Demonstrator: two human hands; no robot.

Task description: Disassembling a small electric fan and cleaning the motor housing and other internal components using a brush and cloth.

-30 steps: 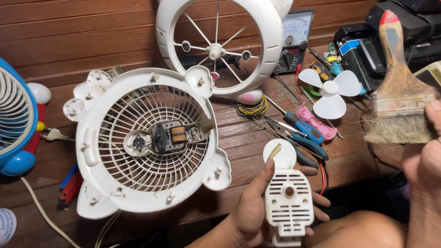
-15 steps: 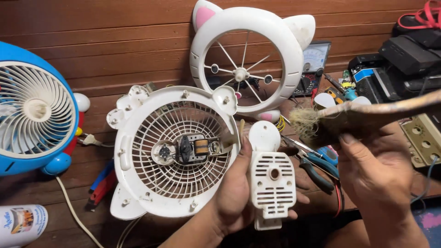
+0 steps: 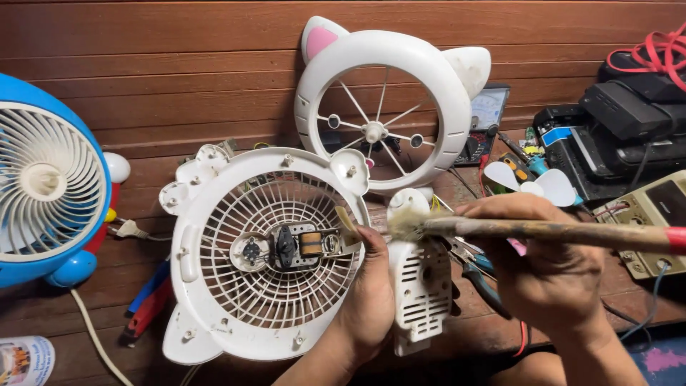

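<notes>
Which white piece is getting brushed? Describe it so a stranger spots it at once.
Start at the big round white fan grille lying on the wooden boards. Just right of it, against the left hand, stands a small white slotted motor cover. Unlike the cat-eared front ring behind, it is narrow and boxy, and the paintbrush in the right hand touches its top.

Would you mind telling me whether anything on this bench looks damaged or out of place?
The white fan grille lies face-down with its motor bare. Its loose blade sits apart beside the tools. The brush bristles look frayed and dirty.
</notes>
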